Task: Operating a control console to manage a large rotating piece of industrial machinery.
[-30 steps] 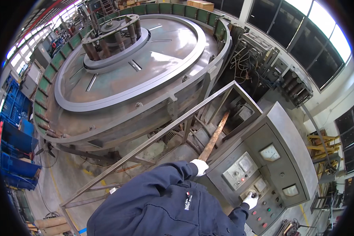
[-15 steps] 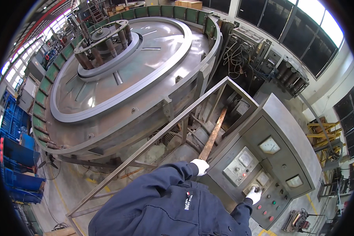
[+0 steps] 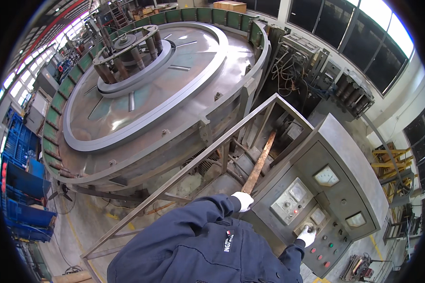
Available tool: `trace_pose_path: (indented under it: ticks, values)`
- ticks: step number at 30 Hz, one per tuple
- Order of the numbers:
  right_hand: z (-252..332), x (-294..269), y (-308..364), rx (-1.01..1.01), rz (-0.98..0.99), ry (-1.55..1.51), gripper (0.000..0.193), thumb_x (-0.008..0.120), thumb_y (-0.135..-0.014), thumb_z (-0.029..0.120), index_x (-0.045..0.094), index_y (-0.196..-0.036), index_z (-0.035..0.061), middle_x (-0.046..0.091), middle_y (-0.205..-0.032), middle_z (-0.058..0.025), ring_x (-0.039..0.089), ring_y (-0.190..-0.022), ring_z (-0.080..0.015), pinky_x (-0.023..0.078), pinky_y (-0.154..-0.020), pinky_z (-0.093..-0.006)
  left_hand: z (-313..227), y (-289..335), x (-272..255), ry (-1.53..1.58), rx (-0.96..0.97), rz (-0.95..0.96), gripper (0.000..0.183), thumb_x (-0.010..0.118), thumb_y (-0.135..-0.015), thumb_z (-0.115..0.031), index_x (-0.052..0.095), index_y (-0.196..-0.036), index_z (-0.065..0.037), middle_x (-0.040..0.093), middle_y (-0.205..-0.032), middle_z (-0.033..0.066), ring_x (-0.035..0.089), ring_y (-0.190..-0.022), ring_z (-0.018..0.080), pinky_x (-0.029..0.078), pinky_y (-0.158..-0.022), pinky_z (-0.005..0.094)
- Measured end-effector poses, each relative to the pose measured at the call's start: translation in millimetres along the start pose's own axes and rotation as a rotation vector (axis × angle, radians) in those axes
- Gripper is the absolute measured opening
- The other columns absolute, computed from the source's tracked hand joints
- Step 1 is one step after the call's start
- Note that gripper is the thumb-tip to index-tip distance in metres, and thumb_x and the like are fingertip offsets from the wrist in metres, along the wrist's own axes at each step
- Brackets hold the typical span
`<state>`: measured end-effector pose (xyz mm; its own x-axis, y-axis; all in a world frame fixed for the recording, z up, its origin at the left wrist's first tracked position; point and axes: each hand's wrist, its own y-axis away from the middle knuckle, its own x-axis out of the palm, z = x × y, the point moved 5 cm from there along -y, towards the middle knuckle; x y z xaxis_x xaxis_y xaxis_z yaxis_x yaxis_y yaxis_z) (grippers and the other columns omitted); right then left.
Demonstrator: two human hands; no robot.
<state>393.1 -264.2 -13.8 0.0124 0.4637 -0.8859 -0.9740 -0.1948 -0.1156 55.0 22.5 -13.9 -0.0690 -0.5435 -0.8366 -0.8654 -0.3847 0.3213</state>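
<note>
My left hand (image 3: 243, 201), in a white glove, is closed at the near end of a long, brown, worn-looking bar (image 3: 260, 162). The bar slants away toward the machine's base. On the grey control console (image 3: 311, 162), my right hand (image 3: 308, 236), also white-gloved, has its fingers closed on a small knob (image 3: 309, 227) of the lower control plate. Beside that plate is another plate (image 3: 288, 203) with a dial, a knob and a lit red lamp. Across the railing at the left lies a large round metal turntable (image 3: 146, 118) with slots and a raised ring.
A metal railing (image 3: 193, 165) runs between me and the turntable. Red and green push buttons (image 3: 330, 245) and gauges (image 3: 327, 175) sit on the console. Blue racks (image 3: 23, 198) stand far left, yellow metal frames (image 3: 387, 165) at the right. Cables (image 3: 283, 70) hang behind.
The turntable has turned a little clockwise: its near slot moved left and the right-hand slot came nearer. The view shifted slightly. Both hands keep their places.
</note>
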Motion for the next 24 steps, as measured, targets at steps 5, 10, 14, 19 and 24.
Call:
trace_pose_path:
  ticks: [5, 10, 14, 19, 24]
  values:
    - [4.0, -1.2, 1.0, 0.001, 0.040, -0.031, 0.042, 0.075, -0.091, 0.023, 0.069, -0.125, -0.0010, 0.075, -0.116, -0.0190, 0.072, -0.106, -0.0322, 0.054, -0.096, -0.0396, 0.7, 1.8, 3.5, -0.007, 0.011, -0.009, 0.025, 0.067, -0.089, -0.030, 0.071, -0.099, -0.008, 0.074, -0.094, 0.0163, 0.072, -0.093, 0.0375, 0.058, -0.081, 0.0499]
    - [-3.6, 3.4, -2.2, -0.007, 0.024, -0.029, 0.038, 0.076, -0.090, 0.025, 0.071, -0.121, 0.0028, 0.075, -0.113, -0.0177, 0.072, -0.103, -0.0321, 0.055, -0.093, -0.0415, 1.6, 3.3, 3.0, 0.004, 0.011, -0.050, 0.025, 0.067, -0.087, -0.029, 0.072, -0.099, -0.008, 0.074, -0.091, 0.0158, 0.072, -0.092, 0.0376, 0.058, -0.080, 0.0497]
    - [-0.5, 0.7, 1.0, 0.003, 0.027, -0.014, 0.037, 0.076, -0.091, 0.023, 0.072, -0.121, 0.0031, 0.075, -0.113, -0.0173, 0.072, -0.103, -0.0316, 0.055, -0.093, -0.0403, 1.2, 3.7, -0.9, -0.006, -0.032, -0.027, 0.022, 0.066, -0.088, -0.027, 0.077, -0.100, -0.011, 0.076, -0.100, 0.0137, 0.074, -0.097, 0.0355, 0.059, -0.085, 0.0475]
    - [1.9, -0.9, 0.1, 0.010, 0.039, -0.016, 0.037, 0.076, -0.091, 0.021, 0.072, -0.122, 0.0029, 0.075, -0.113, -0.0173, 0.072, -0.103, -0.0306, 0.055, -0.093, -0.0394, 2.9, 3.3, 0.7, 0.018, -0.001, -0.056, 0.023, 0.068, -0.086, -0.028, 0.073, -0.097, -0.008, 0.074, -0.091, 0.0155, 0.072, -0.091, 0.0377, 0.058, -0.080, 0.0495]
    - [10.3, -2.0, 2.4, 0.008, 0.027, -0.042, 0.036, 0.076, -0.090, 0.020, 0.071, -0.121, 0.0019, 0.075, -0.111, -0.0178, 0.073, -0.102, -0.0303, 0.055, -0.092, -0.0396, 6.2, 6.7, 2.4, 0.015, 0.002, -0.052, 0.024, 0.068, -0.087, -0.028, 0.073, -0.099, -0.008, 0.074, -0.092, 0.0157, 0.072, -0.092, 0.0378, 0.058, -0.080, 0.0496]
